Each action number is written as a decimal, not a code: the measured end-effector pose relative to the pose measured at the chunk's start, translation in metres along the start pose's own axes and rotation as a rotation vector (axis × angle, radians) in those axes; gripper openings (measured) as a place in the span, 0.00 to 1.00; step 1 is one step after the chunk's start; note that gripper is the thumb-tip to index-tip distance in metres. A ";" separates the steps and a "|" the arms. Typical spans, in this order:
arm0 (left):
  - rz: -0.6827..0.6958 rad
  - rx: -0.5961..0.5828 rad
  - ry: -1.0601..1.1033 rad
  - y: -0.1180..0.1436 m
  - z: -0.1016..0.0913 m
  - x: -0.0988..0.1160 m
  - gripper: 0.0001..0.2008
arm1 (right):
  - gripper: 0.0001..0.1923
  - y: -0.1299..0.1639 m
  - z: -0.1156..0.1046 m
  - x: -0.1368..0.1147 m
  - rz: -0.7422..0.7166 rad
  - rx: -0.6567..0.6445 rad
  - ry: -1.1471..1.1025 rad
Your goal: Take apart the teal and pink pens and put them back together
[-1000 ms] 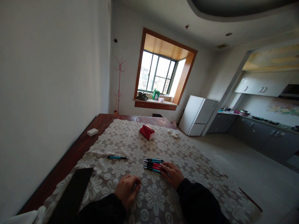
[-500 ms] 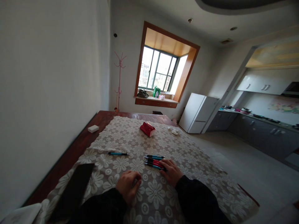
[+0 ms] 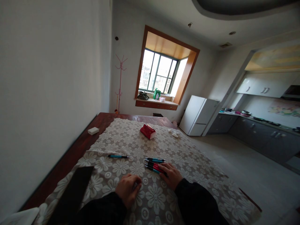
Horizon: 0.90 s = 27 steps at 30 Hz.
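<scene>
My right hand (image 3: 172,175) touches the pens (image 3: 153,166); if grasping, I cannot tell. My left hand (image 3: 128,189), released, curls loosely over the cloth (image 3: 155,197).

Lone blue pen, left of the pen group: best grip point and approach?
Probably mid-barrel, pinched from above by the nearer left hand: the lone blue pen is slender, lies flat and crosswise, and sits apart from the pen group.
</scene>
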State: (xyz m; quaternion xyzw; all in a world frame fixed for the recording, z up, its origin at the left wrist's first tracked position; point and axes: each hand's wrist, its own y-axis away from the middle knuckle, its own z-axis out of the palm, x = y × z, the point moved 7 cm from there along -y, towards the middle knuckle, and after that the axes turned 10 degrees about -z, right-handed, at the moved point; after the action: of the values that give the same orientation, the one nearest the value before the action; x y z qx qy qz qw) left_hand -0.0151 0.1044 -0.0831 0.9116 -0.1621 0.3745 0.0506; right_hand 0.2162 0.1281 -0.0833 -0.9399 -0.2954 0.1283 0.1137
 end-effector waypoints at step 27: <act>-0.001 0.012 -0.016 0.000 0.000 -0.002 0.07 | 0.23 -0.013 -0.003 0.000 -0.053 -0.133 0.047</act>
State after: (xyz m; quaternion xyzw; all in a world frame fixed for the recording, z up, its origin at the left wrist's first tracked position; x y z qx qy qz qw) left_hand -0.0163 0.1051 -0.0842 0.9148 -0.1598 0.3682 0.0442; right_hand 0.2104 0.1387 -0.0768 -0.9400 -0.3253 0.0832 0.0611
